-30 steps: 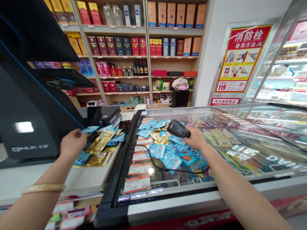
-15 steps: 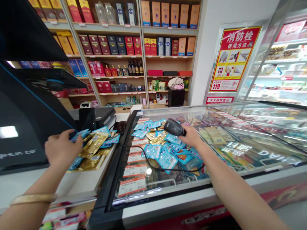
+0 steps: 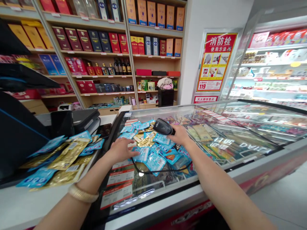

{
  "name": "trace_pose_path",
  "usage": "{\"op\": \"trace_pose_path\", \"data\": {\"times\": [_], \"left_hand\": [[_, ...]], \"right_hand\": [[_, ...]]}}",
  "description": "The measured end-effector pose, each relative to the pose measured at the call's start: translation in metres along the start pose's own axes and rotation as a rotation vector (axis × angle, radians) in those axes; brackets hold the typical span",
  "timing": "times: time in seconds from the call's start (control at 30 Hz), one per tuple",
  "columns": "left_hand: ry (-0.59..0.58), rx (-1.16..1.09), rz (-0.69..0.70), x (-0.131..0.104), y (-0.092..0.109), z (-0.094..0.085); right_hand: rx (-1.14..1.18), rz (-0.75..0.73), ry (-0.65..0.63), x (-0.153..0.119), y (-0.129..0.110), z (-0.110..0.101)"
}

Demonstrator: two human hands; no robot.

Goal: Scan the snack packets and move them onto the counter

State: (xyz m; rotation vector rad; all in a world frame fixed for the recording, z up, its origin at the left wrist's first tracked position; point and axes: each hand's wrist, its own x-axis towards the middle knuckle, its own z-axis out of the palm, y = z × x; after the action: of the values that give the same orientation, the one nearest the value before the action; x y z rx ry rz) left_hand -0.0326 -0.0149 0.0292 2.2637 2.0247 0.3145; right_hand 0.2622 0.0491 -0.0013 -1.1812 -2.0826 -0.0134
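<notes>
My right hand (image 3: 179, 134) grips a black barcode scanner (image 3: 163, 126) by its handle, just above a heap of small snack packets. Blue packets (image 3: 155, 161) and gold packets (image 3: 146, 139) make up this heap, which lies on the glass top of a chest freezer (image 3: 153, 185). At the heap's left edge is my left hand (image 3: 122, 149), fingers apart and reaching over a blue packet; whether it touches the packet I cannot tell. A second pile of gold packets (image 3: 70, 153) and blue packets (image 3: 39, 177) rests on the white counter to the left.
The scanner's black cable (image 3: 153, 172) loops across the glass. Paper price labels (image 3: 116, 194) line the freezer's left side. A dark checkout machine (image 3: 19, 134) stands at the left, near a black printer-like box (image 3: 85, 119). Shelves of boxed bottles (image 3: 96, 52) rise behind.
My left hand has left the counter pile and moved right to the heap on the freezer. My right hand still holds the scanner over the heap. The view has shifted to the right.
</notes>
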Motion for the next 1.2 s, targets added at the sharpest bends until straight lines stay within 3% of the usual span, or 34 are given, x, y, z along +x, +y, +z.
{"op": "trace_pose_path", "data": {"times": [0.13, 0.3, 0.5, 0.63, 0.77, 0.9, 1.07, 1.2], "left_hand": [[-0.094, 0.041, -0.005, -0.001, 0.007, 0.007], [-0.061, -0.076, -0.048, -0.003, 0.001, 0.008], [-0.081, -0.577, -0.009, -0.005, -0.007, 0.013], [-0.112, -0.879, -0.024, -0.005, -0.006, 0.005], [0.023, -0.952, -0.063, 0.0, 0.0, -0.008], [0.223, -1.186, -0.129, 0.013, 0.008, -0.012], [0.478, -1.265, -0.217, 0.027, 0.014, 0.003], [0.552, -1.181, -0.221, 0.025, 0.01, 0.017]], "right_hand": [[-0.022, 0.026, 0.008, 0.001, 0.003, -0.001], [-0.02, 0.032, 0.003, 0.002, 0.003, -0.001], [-0.039, 0.048, -0.016, 0.002, -0.002, -0.005], [-0.047, 0.061, -0.021, 0.002, -0.003, -0.005], [-0.026, 0.048, -0.014, 0.002, -0.003, -0.004], [-0.001, 0.017, 0.008, 0.002, -0.003, -0.005], [0.02, -0.018, -0.002, 0.002, -0.006, -0.005], [0.031, -0.053, -0.066, 0.002, -0.01, -0.004]]}}
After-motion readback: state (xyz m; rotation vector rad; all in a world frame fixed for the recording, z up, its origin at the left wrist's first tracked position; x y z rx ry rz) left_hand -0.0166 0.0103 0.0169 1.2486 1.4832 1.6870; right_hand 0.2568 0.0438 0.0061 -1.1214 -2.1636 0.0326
